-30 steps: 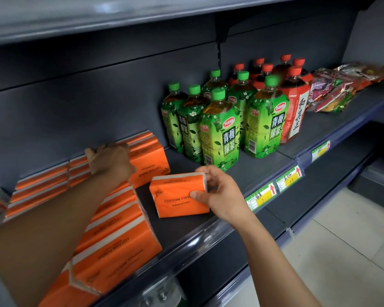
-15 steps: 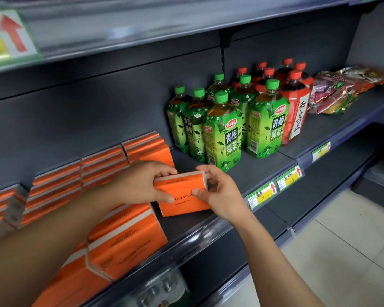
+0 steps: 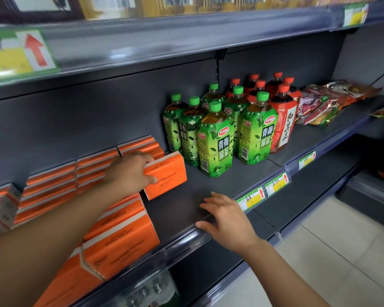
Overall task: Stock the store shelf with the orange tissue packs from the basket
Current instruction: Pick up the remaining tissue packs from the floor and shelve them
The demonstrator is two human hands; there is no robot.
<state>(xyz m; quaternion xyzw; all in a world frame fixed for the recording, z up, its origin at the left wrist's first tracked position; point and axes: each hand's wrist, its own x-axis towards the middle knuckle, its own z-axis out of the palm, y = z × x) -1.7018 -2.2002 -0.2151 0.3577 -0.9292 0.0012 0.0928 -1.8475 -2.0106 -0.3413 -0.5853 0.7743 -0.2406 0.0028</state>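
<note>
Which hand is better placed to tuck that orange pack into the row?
Left: the left hand grips the orange pack beside the row; the right hand is open at the shelf edge.

— Item under inspection?
— One orange tissue pack, white-edged, printed "COTTON TISSUE". It stands on a long edge on the dark shelf, leaning back, held by the left grip (thumb across its face).
— Other stock?
— Rear packs are stacked flat against the back panel. Front packs lie at the shelf lip, left of it.
</note>
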